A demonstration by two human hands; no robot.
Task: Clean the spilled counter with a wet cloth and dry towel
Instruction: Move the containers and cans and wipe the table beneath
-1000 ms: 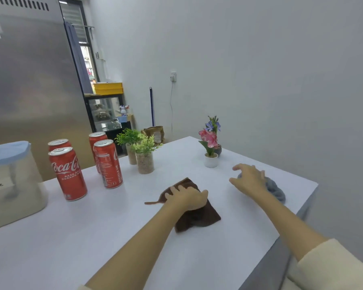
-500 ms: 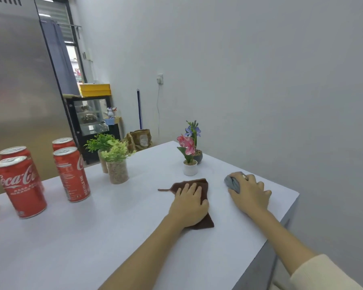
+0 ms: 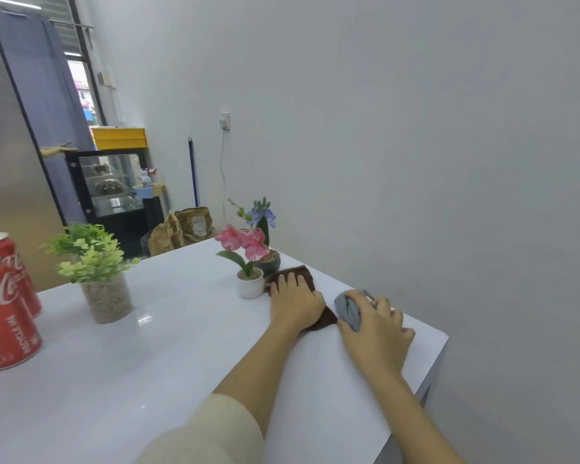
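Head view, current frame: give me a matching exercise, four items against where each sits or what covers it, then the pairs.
Items:
1. brown cloth
2. grey cloth
3. pink-flowered plant
4. cola cans

States:
A. at the counter's left edge
B. gripped by the right hand
C. in a white pot just left of the brown cloth
D. flat on the counter under the left hand

Pairs: 1-D, 2-B, 3-C, 4-A

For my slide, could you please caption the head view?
Left hand presses brown cloth on white counter; right hand grips grey cloth.
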